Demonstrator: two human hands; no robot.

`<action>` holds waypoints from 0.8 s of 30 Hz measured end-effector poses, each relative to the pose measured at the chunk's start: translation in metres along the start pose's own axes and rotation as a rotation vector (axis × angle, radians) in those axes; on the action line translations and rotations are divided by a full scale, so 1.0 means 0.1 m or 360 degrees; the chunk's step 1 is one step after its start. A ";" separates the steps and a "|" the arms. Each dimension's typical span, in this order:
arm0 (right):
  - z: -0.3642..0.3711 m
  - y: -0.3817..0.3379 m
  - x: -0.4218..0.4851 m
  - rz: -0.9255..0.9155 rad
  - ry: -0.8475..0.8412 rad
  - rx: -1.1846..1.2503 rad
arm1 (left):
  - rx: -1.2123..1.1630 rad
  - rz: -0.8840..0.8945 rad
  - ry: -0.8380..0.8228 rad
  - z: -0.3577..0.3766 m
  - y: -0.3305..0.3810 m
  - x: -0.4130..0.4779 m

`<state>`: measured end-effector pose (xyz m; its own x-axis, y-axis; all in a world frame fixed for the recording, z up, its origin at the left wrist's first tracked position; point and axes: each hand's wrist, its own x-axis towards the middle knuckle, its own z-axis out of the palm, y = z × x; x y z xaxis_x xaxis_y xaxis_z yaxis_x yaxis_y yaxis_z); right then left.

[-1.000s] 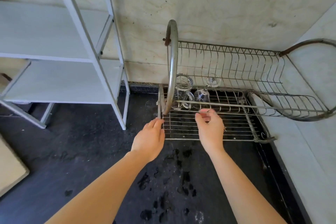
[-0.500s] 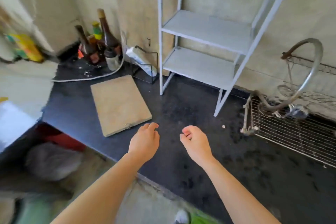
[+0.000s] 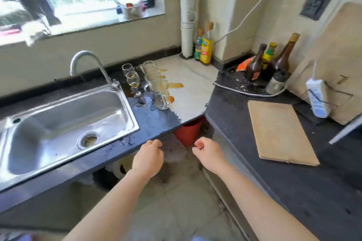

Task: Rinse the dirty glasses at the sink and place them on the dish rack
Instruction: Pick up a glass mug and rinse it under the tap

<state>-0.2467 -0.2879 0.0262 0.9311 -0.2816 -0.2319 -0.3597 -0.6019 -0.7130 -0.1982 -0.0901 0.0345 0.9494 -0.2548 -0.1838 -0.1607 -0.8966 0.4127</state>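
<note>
Several dirty glasses stand on the counter right of the steel sink (image 3: 125,121): two stemmed glasses (image 3: 133,82) with amber dregs and tall tumblers (image 3: 161,94) beside them. A curved tap (image 3: 86,58) rises behind the sink. My left hand (image 3: 147,157) and my right hand (image 3: 208,152) hang in front of the counter edge, well short of the glasses. Both have loosely curled fingers and hold nothing. The dish rack is out of view.
Amber spills (image 3: 176,85) stain the pale counter section by the glasses. A wooden cutting board (image 3: 280,131) lies on the dark counter at right, with bottles (image 3: 256,64), a power strip (image 3: 317,98) and a cord behind it. A red bucket (image 3: 189,130) sits under the counter.
The view has swung left from the dish rack to the sink and glasses. Both hands have left the rack and now hang empty in front of the counter.
</note>
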 end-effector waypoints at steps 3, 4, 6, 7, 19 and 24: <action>0.32 -0.43 0.35 -0.0086 -0.0095 -0.0091 | -0.0042 -0.0129 0.0044 -0.24 -0.41 0.21; 0.40 -0.56 0.47 -0.0098 -0.0100 -0.0102 | -0.0058 -0.0170 0.0052 -0.30 -0.52 0.30; 0.53 -0.78 0.73 -0.0111 -0.0062 -0.0094 | -0.0101 -0.0235 0.0070 -0.40 -0.69 0.49; 0.58 -0.89 0.87 -0.0109 -0.0017 -0.0084 | -0.0121 -0.0249 0.0068 -0.44 -0.76 0.60; 0.78 -1.23 2.30 0.0213 0.0045 -0.0086 | -0.0577 0.0134 -0.0222 -0.61 -0.71 2.15; 0.75 -1.26 2.36 0.0175 -0.0126 0.0078 | -0.0498 0.0371 -0.0192 -0.63 -0.66 2.52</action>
<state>0.0231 -0.2223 0.0118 0.8888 -0.2831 -0.3605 -0.4583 -0.5326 -0.7116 0.0690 -0.0726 0.0172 0.8557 -0.4956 -0.1488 -0.2605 -0.6610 0.7037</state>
